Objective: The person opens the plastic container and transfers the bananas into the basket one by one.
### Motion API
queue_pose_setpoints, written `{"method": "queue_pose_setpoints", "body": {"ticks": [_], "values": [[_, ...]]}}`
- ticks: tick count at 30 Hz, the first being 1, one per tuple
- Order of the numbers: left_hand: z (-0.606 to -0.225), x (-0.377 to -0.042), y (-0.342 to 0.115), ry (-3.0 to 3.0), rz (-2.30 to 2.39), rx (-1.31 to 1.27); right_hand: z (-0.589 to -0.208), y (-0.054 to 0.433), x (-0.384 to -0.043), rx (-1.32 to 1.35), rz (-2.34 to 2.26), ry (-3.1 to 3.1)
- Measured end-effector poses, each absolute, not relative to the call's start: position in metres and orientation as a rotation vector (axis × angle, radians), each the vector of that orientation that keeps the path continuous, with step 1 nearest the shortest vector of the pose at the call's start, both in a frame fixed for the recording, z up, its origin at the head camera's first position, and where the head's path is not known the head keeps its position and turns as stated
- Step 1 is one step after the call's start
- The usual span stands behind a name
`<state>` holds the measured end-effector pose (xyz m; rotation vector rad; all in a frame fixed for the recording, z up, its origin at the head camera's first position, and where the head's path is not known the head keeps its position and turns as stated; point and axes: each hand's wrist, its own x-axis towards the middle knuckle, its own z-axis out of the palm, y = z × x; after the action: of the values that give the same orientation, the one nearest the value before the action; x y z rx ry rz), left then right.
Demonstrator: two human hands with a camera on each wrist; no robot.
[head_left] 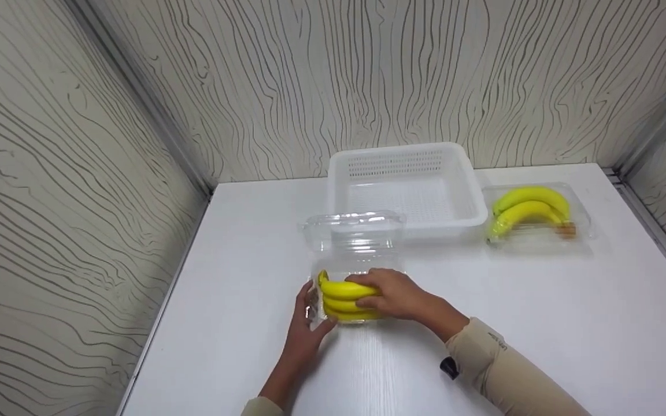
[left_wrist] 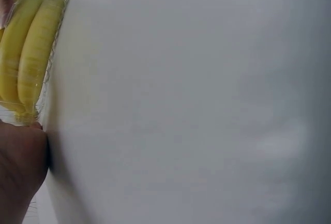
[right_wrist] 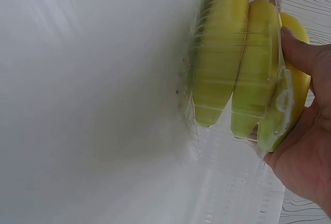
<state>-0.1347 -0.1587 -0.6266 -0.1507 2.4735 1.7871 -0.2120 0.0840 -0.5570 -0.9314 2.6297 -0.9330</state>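
Observation:
A bunch of yellow bananas [head_left: 344,300] lies in the base of a clear plastic clamshell box [head_left: 362,260], whose lid stands raised at the back. My right hand [head_left: 393,293] grips the top banana from above, its thumb at the near side. In the right wrist view, the bananas [right_wrist: 220,58] show through the box wall, with that hand [right_wrist: 305,131] at their upper side. My left hand [head_left: 305,329] holds the box's left end, thumb in front and fingers behind. Only part of the left hand [left_wrist: 20,157] shows in the left wrist view, by the stem end.
Behind the box stands a white perforated basket [head_left: 474,190], close to the patterned back wall. To its right, a clear box [head_left: 584,222] contains more bananas [head_left: 532,208]. Everything rests on a white table [head_left: 240,260], with a patterned wall along the left.

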Motion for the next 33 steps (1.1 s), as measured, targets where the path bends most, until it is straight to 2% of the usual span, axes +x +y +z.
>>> {"method": "queue_pose_setpoints", "body": {"ticks": [11, 33], "values": [[-0.6277, -0.1328, -0.1601, 2.495, 1.793, -0.128, -0.5598, 0.0857, -0.217, -0.869, -0.966, 2.575], [-0.6274, -0.125, -0.1613, 2.514, 1.76, -0.133, -0.5563, 0.0911, -0.2131, -0.98, -0.908, 2.58]]}}
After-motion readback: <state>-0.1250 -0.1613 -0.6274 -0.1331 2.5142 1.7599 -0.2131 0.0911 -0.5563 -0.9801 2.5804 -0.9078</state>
